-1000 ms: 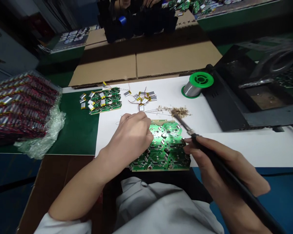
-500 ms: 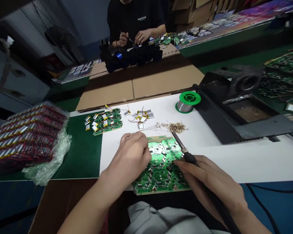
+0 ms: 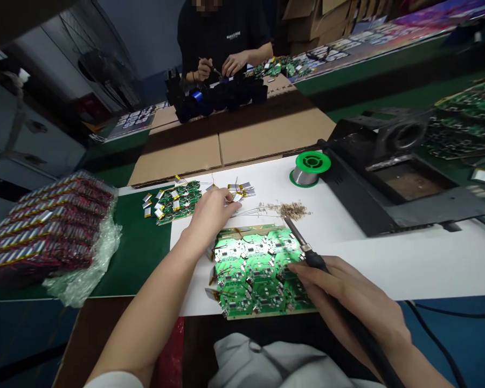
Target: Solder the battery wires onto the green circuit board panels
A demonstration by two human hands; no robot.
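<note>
My left hand (image 3: 213,209) is at the small loose pile beyond the circuit board panel, thumb and fingers closing round a silver pouch battery (image 3: 237,197) with a yellow end. My right hand (image 3: 347,293) grips a black-handled soldering iron (image 3: 315,261), its metal tip pointing up and left, close to the heap of brown bits. Below and between my hands lies the green circuit board panel (image 3: 262,269). Thin wires and small batteries (image 3: 212,294) show along its left side. My right fingertips rest over its right edge.
A green solder spool (image 3: 310,168) stands behind brown debris (image 3: 295,210). To the right is a black metal holder (image 3: 400,183). A battery-covered board panel (image 3: 180,200) lies left, near stacked batteries (image 3: 52,221) in bubble wrap. Across the cardboard (image 3: 242,143), a person works with both hands.
My left hand has moved from the panel's left part, up and away to the loose batteries, uncovering wires and batteries at the panel's left edge. My right hand and soldering iron have barely moved.
</note>
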